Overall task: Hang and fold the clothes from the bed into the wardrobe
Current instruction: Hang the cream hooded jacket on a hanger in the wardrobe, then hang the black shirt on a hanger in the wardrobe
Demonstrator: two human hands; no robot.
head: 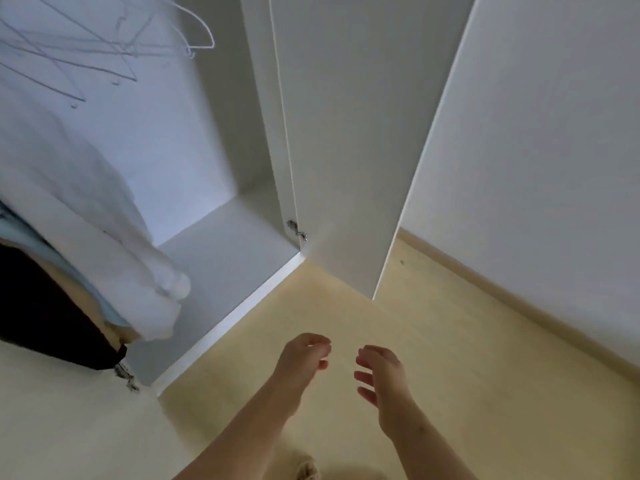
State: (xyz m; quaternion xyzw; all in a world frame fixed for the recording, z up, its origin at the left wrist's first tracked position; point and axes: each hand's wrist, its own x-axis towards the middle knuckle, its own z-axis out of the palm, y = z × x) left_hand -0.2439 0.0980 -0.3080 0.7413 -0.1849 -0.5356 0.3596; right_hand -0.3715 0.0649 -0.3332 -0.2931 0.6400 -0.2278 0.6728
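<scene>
An open white wardrobe point(221, 237) stands ahead on the left. Inside it hang a white garment point(90, 216), a light blue one point(20, 233) and a black one point(45, 317) at the left edge. Several bare wire hangers point(114, 46) hang blurred at the top left. My left hand point(301, 358) and my right hand point(381, 379) are held low over the floor, apart from each other. Both have loosely curled fingers and hold nothing. The bed is out of view.
The wardrobe's right door point(346, 150) stands open, its hinge point(297, 230) near the bottom. A white wall point(540, 168) runs along the right with a beige skirting board point(519, 306). Pale yellow floor point(450, 341) spreads below my hands.
</scene>
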